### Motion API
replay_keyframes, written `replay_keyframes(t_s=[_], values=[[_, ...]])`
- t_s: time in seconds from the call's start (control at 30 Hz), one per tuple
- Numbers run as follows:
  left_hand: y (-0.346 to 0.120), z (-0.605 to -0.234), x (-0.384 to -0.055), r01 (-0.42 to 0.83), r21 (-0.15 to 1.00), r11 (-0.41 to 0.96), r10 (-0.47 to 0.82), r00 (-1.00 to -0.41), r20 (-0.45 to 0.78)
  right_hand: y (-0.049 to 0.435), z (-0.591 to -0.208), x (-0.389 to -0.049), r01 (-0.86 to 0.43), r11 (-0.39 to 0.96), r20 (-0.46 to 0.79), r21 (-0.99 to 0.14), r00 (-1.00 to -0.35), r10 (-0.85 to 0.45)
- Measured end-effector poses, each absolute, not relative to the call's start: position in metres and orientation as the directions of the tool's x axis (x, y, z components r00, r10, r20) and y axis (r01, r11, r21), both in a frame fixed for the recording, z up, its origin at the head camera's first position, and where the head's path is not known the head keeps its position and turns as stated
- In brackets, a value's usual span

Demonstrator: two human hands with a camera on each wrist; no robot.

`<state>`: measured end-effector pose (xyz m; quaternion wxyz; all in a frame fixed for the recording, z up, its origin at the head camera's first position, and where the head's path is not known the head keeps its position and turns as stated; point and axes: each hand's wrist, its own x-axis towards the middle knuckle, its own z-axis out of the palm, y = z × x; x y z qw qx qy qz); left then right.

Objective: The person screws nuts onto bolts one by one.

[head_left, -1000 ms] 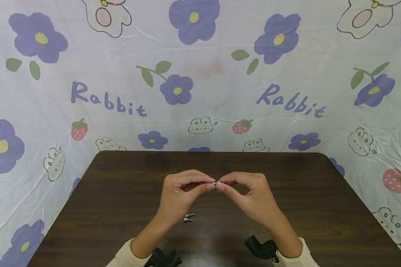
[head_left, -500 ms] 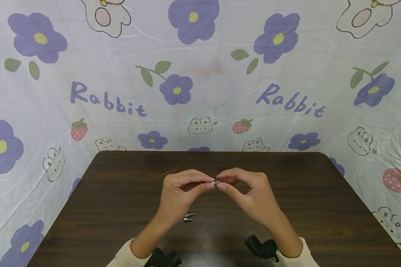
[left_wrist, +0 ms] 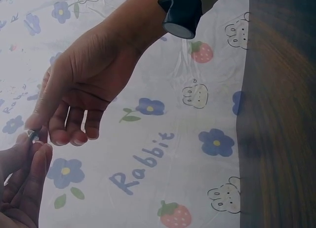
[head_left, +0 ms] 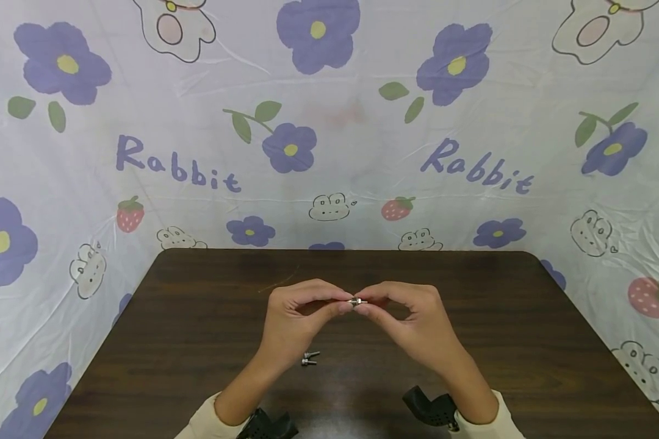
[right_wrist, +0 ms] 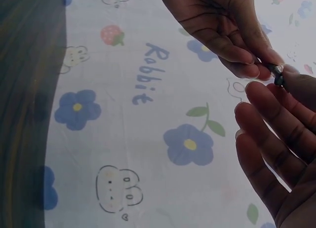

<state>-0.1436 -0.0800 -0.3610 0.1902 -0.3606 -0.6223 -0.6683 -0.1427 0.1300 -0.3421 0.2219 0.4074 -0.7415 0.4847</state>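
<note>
Both hands meet above the middle of the table around a small silver bolt (head_left: pixel 357 301), which has a wider nut-like collar partway along it. My left hand (head_left: pixel 293 320) pinches its left end between thumb and forefinger. From the other side my right hand (head_left: pixel 412 317) has thumb and forefinger at the collar, and the thin threaded tip shows between them. In the right wrist view the bolt (right_wrist: pixel 277 74) is partly hidden by the fingertips, and the right hand's other fingers (right_wrist: pixel 266 139) are spread loosely. The left wrist view shows the left hand's other fingers (left_wrist: pixel 74 124) hanging half curled.
Two more small silver bolts (head_left: pixel 310 358) lie on the dark wooden table (head_left: pixel 198 341), close to the left wrist. Black wrist mounts (head_left: pixel 431 407) sit below the forearms. A white patterned cloth (head_left: pixel 329 152) hangs behind the table.
My right forefinger lifted off the bolt half a second ago and has come back down to it. More of the threaded tip shows now. My left hand has stayed in place.
</note>
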Motion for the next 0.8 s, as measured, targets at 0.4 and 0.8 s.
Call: replay_keyframes(t_s=[0.4,0.8], values=[[-0.0787,-0.3609,-0.1442,0.712,0.688,-0.141,0.197,-0.66,0.725,0.1289,-0.3445,-0.1437,-0.812,0.213,0.711,-0.544,-0.58,-0.397],[-0.0796,-0.362,-0.1446,0.706,0.692,-0.148,0.18,-0.669,0.721,0.1303,-0.3426,-0.1413,-0.814,0.189,0.72,-0.549,-0.576,-0.387]])
